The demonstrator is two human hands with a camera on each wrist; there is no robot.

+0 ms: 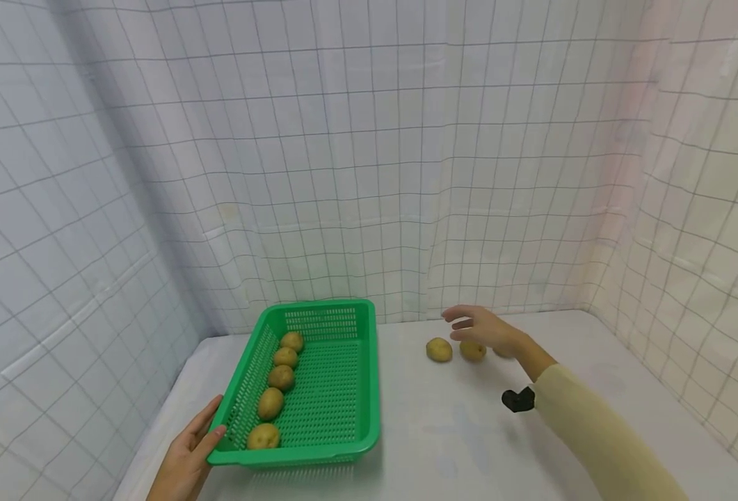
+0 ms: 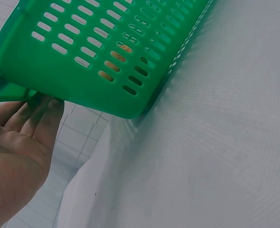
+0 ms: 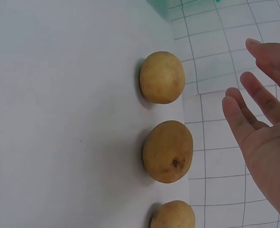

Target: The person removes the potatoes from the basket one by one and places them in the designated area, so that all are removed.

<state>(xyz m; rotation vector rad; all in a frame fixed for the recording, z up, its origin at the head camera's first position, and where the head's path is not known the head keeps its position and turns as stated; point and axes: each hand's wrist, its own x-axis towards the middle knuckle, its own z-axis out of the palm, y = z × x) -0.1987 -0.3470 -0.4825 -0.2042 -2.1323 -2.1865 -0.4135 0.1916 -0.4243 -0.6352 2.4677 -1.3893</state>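
Note:
A green plastic basket (image 1: pixel 369 417) stands on the left half of the table, with several potatoes (image 1: pixel 271 403) in a row along its left side. My left hand (image 1: pixel 187 452) grips its near left corner, thumb on top of the rim; the left wrist view shows the fingers (image 2: pixel 47 118) tucked under the rim. To the right, my right hand (image 1: pixel 484 330) hovers over three loose potatoes, its fingers apart and holding nothing. The left potato (image 1: pixel 439 350) and middle potato (image 1: pixel 472 351) show well; the third potato (image 3: pixel 174 216) is mostly hidden behind the hand in the head view.
A white cloth (image 1: pixel 431 445) covers the table. White grid-patterned curtains (image 1: pixel 394 174) hang behind and on both sides, close to the table's back edge. A small black object (image 1: pixel 519 399) shows at the right sleeve's cuff.

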